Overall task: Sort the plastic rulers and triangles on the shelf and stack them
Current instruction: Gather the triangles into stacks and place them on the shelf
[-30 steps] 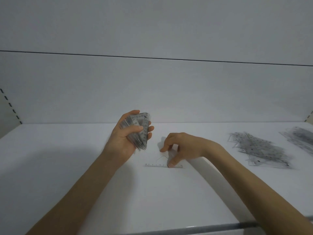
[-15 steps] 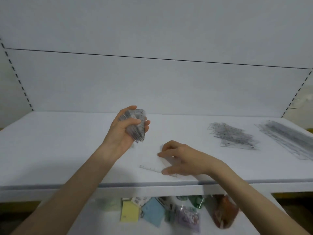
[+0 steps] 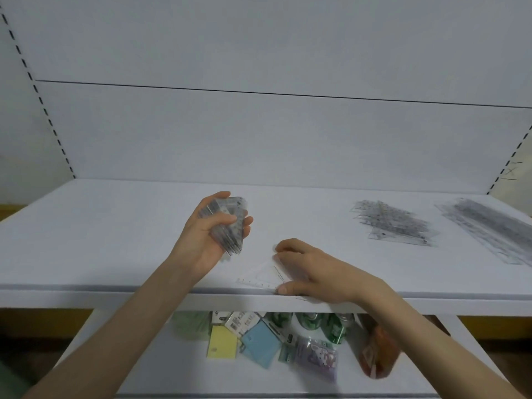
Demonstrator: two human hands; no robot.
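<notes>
White shelf (image 3: 115, 240) before a pale back wall carries everything. At its front edge a clear triangle (image 3: 260, 276) lies flat, its scaled side along the lip. The right hand (image 3: 313, 269) covers its right part, fingers curled on the far corner and thumb on the near edge, pinching it. Just left and farther back, raised off the shelf, the left hand (image 3: 207, 237) grips a stack (image 3: 230, 226) of triangles, thumb across the front and fingers wrapped behind. Well to the right a loose pile (image 3: 394, 226) of triangles lies flat. Beside it, at the far right, the rulers (image 3: 495, 228) lie heaped on a diagonal. Below, a lower shelf (image 3: 161, 370) holds a yellow pad (image 3: 221, 342), a blue pad (image 3: 262, 345) and blurred packets.
</notes>
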